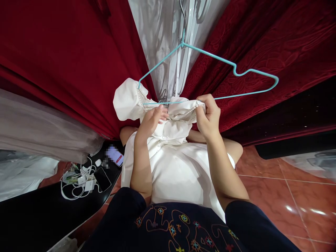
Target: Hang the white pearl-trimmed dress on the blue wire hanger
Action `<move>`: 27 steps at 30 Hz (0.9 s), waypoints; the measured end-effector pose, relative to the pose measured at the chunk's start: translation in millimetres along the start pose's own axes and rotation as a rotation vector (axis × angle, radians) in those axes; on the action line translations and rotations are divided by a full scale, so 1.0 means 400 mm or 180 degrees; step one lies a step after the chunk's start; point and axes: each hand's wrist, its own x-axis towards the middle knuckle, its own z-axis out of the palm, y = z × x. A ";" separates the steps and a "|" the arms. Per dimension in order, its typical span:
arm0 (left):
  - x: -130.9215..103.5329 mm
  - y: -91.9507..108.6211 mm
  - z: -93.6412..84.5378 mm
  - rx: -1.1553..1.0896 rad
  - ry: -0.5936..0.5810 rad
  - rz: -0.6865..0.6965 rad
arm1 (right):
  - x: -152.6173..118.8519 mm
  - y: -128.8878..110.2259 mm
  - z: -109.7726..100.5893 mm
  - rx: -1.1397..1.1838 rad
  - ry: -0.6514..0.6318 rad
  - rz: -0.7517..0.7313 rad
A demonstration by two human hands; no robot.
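Observation:
A white dress [181, 171] with a pearl-trimmed neckline lies across my lap. Its puffed left sleeve [127, 99] hangs on the left end of a light blue hanger [210, 54]. The hanger's right end sticks out bare, beyond the dress. My right hand [210, 117] pinches the beaded neckline on the right side, close to the hanger's bottom bar. At the middle of the neckline, just under that bar, my left hand [152, 120] has its fingers stretched and apart. Whether those fingertips touch the cloth cannot be made out.
Red curtains [65, 45] hang on both sides, with white hangers [187, 66] between them. To the left, a black bench [39, 213] holds tangled white cables [70, 190], a lit phone [115, 156] and a dark phone [102, 179]. Red tiles [262, 192] cover the floor.

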 end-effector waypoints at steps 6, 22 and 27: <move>0.017 -0.004 0.026 -0.1991 0.0203 0.0601 | -0.015 0.004 0.011 -0.0010 -0.0060 -0.0174; 0.005 0.020 0.016 -0.1539 0.0842 0.1356 | 0.120 0.129 -0.213 -0.0051 0.1463 0.0348; 0.011 0.019 0.015 -0.1546 0.0883 0.1450 | 0.178 0.028 -0.228 -0.0101 0.1327 0.0342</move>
